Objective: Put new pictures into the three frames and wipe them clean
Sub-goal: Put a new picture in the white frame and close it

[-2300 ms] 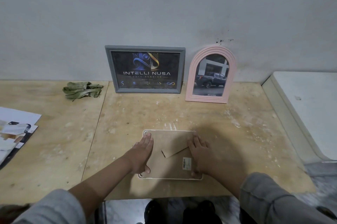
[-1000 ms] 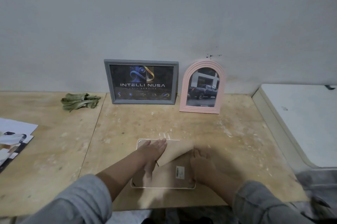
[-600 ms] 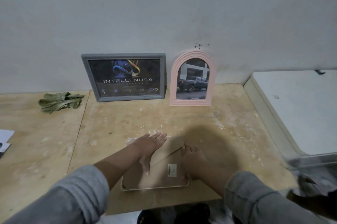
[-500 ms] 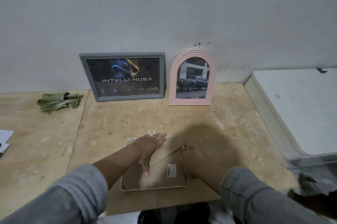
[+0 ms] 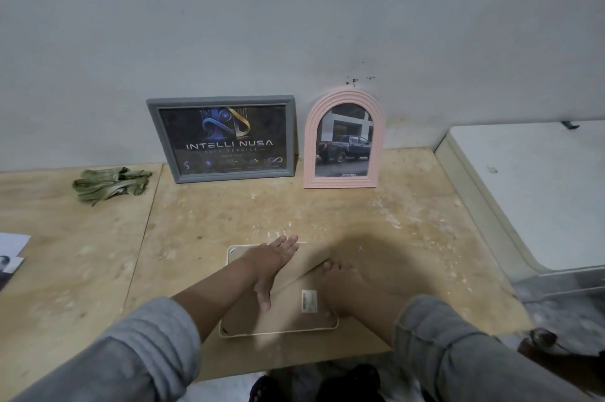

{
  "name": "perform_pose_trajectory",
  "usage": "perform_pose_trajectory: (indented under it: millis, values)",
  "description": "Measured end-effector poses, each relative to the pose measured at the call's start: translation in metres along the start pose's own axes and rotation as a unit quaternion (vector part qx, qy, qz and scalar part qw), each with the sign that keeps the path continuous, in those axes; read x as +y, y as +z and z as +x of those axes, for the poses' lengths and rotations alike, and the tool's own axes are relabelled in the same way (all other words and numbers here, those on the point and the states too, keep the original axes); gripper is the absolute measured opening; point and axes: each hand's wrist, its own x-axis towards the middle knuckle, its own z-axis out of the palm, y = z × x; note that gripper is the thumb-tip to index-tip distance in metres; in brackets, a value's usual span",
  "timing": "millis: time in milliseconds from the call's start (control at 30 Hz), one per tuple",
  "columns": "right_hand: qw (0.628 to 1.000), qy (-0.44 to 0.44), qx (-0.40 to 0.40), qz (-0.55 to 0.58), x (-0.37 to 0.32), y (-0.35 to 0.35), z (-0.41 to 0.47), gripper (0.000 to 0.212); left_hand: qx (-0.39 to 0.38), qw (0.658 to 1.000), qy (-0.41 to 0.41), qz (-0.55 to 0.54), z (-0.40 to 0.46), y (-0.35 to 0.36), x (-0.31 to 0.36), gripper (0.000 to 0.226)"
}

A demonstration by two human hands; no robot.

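Note:
A cream-rimmed picture frame (image 5: 278, 333) lies face down near the table's front edge, its brown backing board (image 5: 288, 316) up. A stand flap (image 5: 304, 270) runs slantwise across the board. My left hand (image 5: 271, 262) lies flat over the board's upper left with straight fingers reaching past the top rim. My right hand (image 5: 343, 283) rests on the right side, its fingertips at the flap's upper end. A grey frame (image 5: 226, 99) with a dark logo picture and a pink arched frame (image 5: 309, 153) with a truck picture lean against the wall.
A crumpled green cloth (image 5: 109, 184) lies at the back left of the plywood table (image 5: 393, 238). Loose printed pictures (image 5: 9, 254) sit at the left edge. A white raised surface (image 5: 530, 192) adjoins the table on the right. A label sticker (image 5: 308, 300) is on the backing.
My left hand slid from the frame's left edge up and across the backing board. My right hand stayed on the right side. The view shifted a little.

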Motion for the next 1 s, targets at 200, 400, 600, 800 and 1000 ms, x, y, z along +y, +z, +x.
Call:
perform_pose_trajectory:
  millis: [200,400,600,800,1000]
  values:
    - [0.999,-0.032,0.013,0.028,-0.001,-0.007,0.011,0.087,-0.006,1.000,-0.008,-0.016,0.001,0.003,-0.001,0.150]
    - [0.999,-0.021,0.006,0.037,-0.002,-0.014,-0.001,0.082,0.004,1.000,-0.027,-0.007,-0.003,0.001,0.006,0.149]
    - [0.974,0.057,0.079,0.203,0.002,0.022,-0.021,0.079,0.081,0.986,-0.128,-0.066,-0.022,0.023,0.008,0.136]
    - [0.850,0.171,0.113,0.485,-0.012,0.019,-0.021,0.036,0.254,0.840,-0.366,-0.308,-0.061,0.056,0.011,0.081]
    - [0.723,0.196,0.060,0.660,-0.018,0.002,-0.007,0.037,0.291,0.730,-0.427,-0.447,-0.064,0.061,-0.002,0.046]
